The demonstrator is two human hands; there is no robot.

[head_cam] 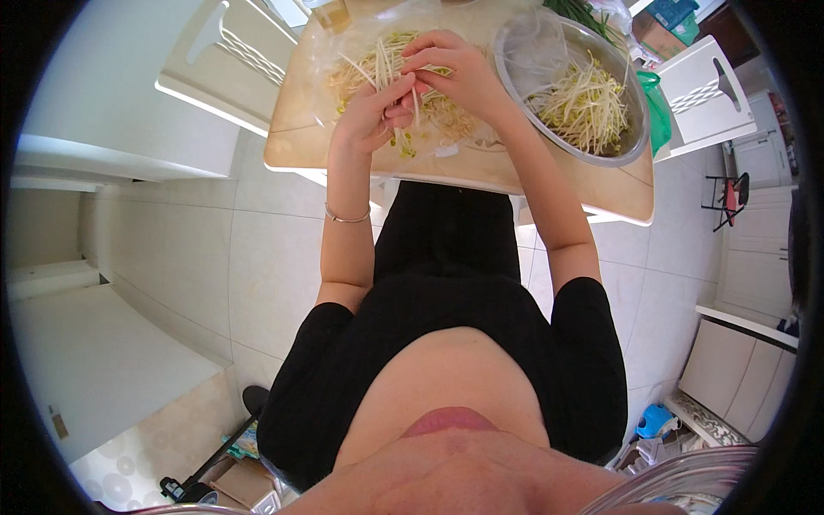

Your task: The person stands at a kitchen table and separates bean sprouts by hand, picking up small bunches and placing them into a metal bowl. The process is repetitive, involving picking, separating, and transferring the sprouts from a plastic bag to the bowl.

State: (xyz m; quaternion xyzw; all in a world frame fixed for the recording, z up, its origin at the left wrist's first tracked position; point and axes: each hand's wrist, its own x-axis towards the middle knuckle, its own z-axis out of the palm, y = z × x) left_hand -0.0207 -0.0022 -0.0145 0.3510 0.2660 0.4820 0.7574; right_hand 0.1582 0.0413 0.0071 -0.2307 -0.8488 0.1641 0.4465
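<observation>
My left hand (370, 119) is closed around a small bunch of bean sprouts (384, 67), whose pale stems stick out above the thumb and whose yellow-green heads hang below the fingers. Bent over the same bunch, my right hand (454, 67) has its fingertips at the left thumb; whether they pinch a sprout is hidden. Under both hands a pile of bean sprouts (450, 119) with thin tangled roots lies on a clear plastic bag (325, 71). To the right stands a large stainless steel basin (582, 154) with a heap of bean sprouts (589, 106) and a clear plastic bag (531, 48) inside.
The tan table (296, 145) has rounded corners. A cup of amber liquid (331, 14) stands at the far left, green leafy stalks (582, 16) at the far right. White chairs (225, 71) flank the table. A green plastic bag (656, 116) hangs beside the basin.
</observation>
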